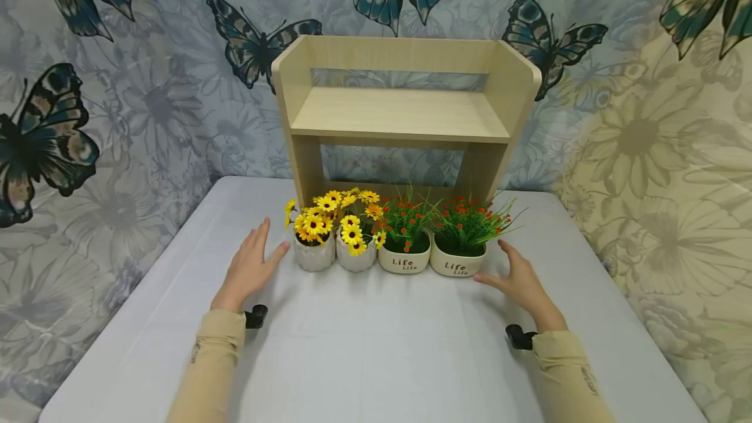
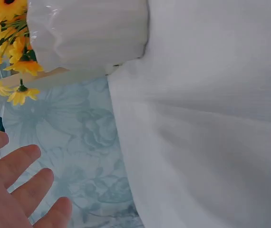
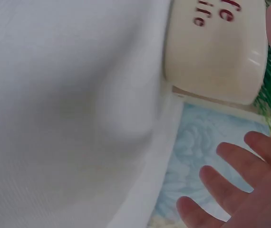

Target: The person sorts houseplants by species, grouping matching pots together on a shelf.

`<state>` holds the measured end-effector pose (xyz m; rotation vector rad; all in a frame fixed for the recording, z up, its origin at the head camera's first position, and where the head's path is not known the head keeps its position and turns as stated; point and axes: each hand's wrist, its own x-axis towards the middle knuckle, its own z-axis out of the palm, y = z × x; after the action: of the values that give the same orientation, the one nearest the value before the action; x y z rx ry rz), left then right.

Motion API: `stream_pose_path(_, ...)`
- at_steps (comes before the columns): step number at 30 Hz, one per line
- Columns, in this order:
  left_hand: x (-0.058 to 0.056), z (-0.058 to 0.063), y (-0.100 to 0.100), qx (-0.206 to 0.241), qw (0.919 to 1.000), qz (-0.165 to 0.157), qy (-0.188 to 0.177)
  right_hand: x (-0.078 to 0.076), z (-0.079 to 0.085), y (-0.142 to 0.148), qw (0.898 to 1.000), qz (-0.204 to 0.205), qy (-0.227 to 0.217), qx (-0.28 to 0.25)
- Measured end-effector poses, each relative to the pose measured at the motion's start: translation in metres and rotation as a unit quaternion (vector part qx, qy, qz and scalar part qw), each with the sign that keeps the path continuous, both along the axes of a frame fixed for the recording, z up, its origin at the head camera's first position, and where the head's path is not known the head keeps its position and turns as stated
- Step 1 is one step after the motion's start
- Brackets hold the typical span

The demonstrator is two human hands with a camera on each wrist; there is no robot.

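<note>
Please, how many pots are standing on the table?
4, in a row before the shelf, left to right: first pot near the left hand, second pot, third pot, fourth pot near the right hand. One behind them could be hidden.

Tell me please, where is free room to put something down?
Free: the white tabletop in front of the four flowerpots, between the sleeves; also the upper shelf of the wooden rack, between its side panels. Crowded: the row of flowerpots before the rack, with the left hand and right hand near its ends.
</note>
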<state>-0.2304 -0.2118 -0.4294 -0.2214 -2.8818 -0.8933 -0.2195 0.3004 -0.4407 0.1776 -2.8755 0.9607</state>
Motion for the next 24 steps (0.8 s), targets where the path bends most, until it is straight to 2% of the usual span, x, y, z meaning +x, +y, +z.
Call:
stream_pose_path(6,-0.009,0.013,0.002,0.015,0.9998,-0.010,-0.003,-0.002,-0.001,-0.007,1.000,0.003,-0.025,-0.006)
stream_pose_path(18,-0.030,0.046,0.012,0.095,0.9948,-0.035,0.010,-0.013,-0.008,-0.012,0.996,-0.016,-0.070,-0.057)
stream_pose_path(24,-0.036,0.060,0.016,0.123,0.9913,-0.045,0.013,-0.016,-0.011,-0.014,0.993,-0.016,-0.081,-0.082)
